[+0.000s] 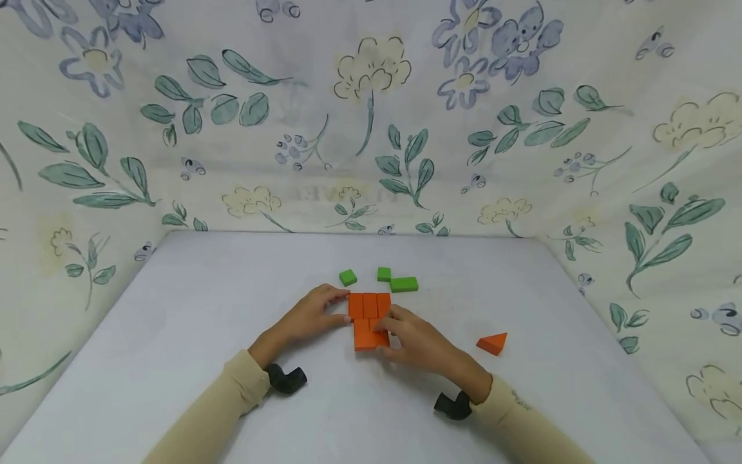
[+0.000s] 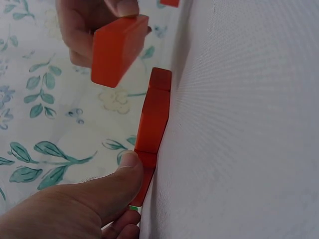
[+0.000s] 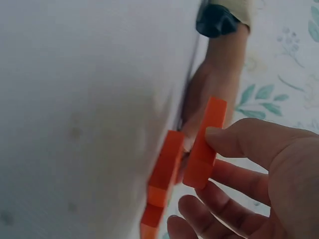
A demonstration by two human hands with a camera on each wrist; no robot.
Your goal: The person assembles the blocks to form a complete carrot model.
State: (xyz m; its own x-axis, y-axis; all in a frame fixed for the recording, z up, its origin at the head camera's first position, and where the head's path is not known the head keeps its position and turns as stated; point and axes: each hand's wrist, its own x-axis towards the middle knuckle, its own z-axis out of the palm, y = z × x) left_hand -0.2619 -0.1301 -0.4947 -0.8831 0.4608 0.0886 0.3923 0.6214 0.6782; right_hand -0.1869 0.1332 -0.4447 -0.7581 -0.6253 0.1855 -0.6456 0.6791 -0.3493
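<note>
Several flat orange blocks (image 1: 370, 305) lie side by side on the white table, forming a compact patch in the head view. At its far left corner, my left hand (image 1: 313, 316) holds an end block (image 2: 144, 179) between thumb and fingers, though part of the grip is hidden. My right hand (image 1: 420, 340) pinches another orange block (image 3: 204, 144) by its edges. The left wrist view shows this rectangular block raised and tilted, apart from the row of blocks (image 2: 154, 119) on the table. From above, it overlaps the near side of the patch.
Beyond the patch lie a small green block (image 1: 348, 278), a green cube (image 1: 384, 274) and a longer green block (image 1: 404, 284). An orange wedge (image 1: 493, 343) sits to the right. Flower-printed cloth (image 1: 371, 161) hangs behind the table and at both sides.
</note>
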